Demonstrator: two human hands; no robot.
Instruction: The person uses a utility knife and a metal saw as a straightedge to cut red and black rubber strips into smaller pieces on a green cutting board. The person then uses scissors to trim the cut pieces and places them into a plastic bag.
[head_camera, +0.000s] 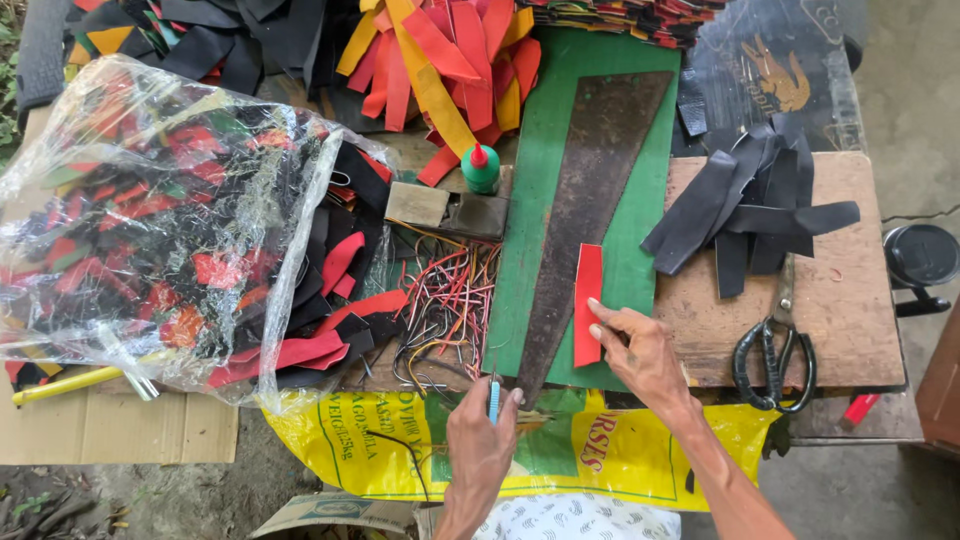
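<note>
1. Left hand (480, 440): closed around a slim blue-handled tool (494, 398), tip upright at the near edge of the green board (640, 260).
2. Right hand (635, 350): fingertips flat, pressing a red strip (587, 305); nothing grasped.
3. Strip: smooth, rectangular, lying partly on a rusty tapered metal plate (590, 200).
4. Step, as judged: positioning for cutting; the strip needs holding steady.
5. Nearby: black strips (750, 205), scissors (775, 355).
</note>
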